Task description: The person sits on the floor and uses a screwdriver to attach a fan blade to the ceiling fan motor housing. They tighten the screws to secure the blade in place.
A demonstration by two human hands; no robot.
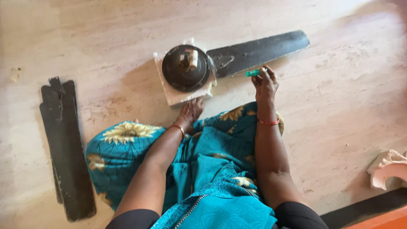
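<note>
A dark round fan motor (186,68) rests on a pale square slab (174,96) on the floor, with one dark fan blade (258,51) still attached and pointing right. My left hand (190,111) rests on the floor against the slab's near edge, holding nothing. My right hand (265,82) is raised just below the attached blade and grips a small tool with a green handle (253,73), its tip toward the blade's root near the motor.
Two loose dark fan blades (65,144) lie stacked on the floor at the left. My lap is covered by teal floral cloth (212,165). A pale broken piece (388,169) sits at the right edge by a dark and orange border (369,212).
</note>
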